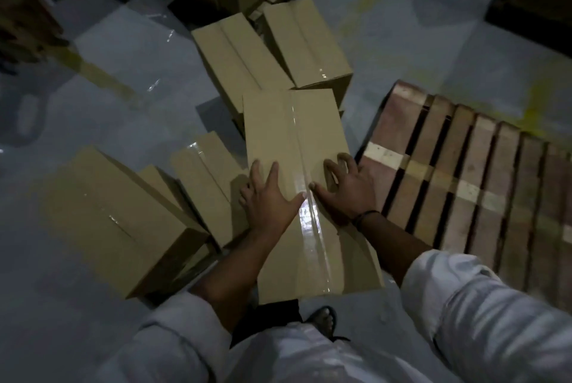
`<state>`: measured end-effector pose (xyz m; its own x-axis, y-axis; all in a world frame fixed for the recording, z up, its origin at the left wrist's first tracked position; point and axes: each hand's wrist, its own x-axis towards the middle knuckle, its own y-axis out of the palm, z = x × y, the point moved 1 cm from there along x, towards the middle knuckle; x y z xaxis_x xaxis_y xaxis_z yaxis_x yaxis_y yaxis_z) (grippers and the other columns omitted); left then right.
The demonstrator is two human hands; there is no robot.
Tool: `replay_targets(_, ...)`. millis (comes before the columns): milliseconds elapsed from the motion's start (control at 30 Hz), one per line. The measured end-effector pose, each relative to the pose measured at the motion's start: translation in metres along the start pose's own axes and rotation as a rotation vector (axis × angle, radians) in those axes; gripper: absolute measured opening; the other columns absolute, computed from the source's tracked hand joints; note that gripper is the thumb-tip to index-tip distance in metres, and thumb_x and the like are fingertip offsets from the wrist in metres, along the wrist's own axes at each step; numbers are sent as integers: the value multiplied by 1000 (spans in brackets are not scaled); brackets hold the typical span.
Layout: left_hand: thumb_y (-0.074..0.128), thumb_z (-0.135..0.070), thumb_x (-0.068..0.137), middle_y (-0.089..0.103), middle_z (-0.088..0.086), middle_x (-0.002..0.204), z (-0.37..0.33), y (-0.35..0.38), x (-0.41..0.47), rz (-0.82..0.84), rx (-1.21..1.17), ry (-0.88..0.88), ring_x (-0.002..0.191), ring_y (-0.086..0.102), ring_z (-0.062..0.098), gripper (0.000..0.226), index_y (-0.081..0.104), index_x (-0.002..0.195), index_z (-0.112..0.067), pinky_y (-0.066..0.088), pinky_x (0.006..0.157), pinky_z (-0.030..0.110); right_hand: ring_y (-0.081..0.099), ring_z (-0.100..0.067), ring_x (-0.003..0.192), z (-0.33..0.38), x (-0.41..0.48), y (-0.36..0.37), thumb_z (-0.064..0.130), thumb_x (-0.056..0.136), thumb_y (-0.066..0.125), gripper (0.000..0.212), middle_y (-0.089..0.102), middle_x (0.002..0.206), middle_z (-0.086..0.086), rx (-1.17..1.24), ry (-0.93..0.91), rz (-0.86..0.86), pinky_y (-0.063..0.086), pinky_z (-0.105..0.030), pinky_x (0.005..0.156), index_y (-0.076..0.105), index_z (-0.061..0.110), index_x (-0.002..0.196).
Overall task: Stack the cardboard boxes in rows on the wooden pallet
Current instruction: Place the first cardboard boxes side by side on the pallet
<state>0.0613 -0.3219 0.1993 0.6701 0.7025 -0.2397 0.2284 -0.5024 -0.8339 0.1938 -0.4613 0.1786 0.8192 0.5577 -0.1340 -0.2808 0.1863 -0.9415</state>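
A taped cardboard box (297, 166), on which no print can be read, is pressed flat by the spread left hand (269, 197) and right hand (346, 190), beside the bare wooden pallet (464, 178).

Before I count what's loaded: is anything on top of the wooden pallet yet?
Nothing shows on the wooden pallet; its visible slats are bare. The right sleeve hides its near corner. Both hands rest flat on a taped box beside it.
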Motion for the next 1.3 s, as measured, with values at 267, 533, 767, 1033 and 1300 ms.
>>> replay_targets(267, 63, -76, 78, 10, -6, 168, -118, 17, -70, 74, 79, 274, 140, 32, 42, 95, 31, 157, -36, 28, 115, 52, 43, -42, 124, -103, -81, -79, 82, 80, 44, 72, 39, 151, -1, -8, 206, -213, 39, -51, 100, 51, 37, 135)
replay_targets(533, 61, -78, 80, 11, -4, 169, -198, 38, -94, 155, 155, 495, 145, 26, 47, 93, 32, 157, -35, 26, 117, 57, 46, -41, 117, -174, -116, -123, 82, 80, 41, 71, 42, 149, -4, 60, 376, -355, 39, -50, 99, 54, 34, 130)
replay_targets(767, 62, -78, 79, 13, -1, 169, -242, 57, -92, 172, 209, 621, 141, 31, 47, 92, 34, 155, -35, 28, 114, 55, 44, -42, 119, -212, -121, -141, 83, 77, 48, 69, 39, 150, -5, 54, 467, -384, 36, -53, 101, 54, 33, 125)
replay_targets(1033, 62, -77, 80, 14, 0, 169, -268, 76, -57, 213, 207, 658, 143, 28, 47, 89, 37, 154, -35, 26, 115, 54, 43, -43, 121, -233, -91, -144, 79, 79, 52, 67, 39, 151, -7, 55, 518, -386, 34, -51, 101, 55, 30, 125)
replay_targets(1300, 62, -77, 81, 17, -1, 169, -297, 88, 41, 283, 200, 686, 146, 27, 45, 86, 42, 152, -33, 25, 116, 54, 42, -43, 121, -244, 4, -138, 84, 77, 40, 74, 39, 151, -7, 62, 585, -310, 36, -53, 102, 54, 32, 127)
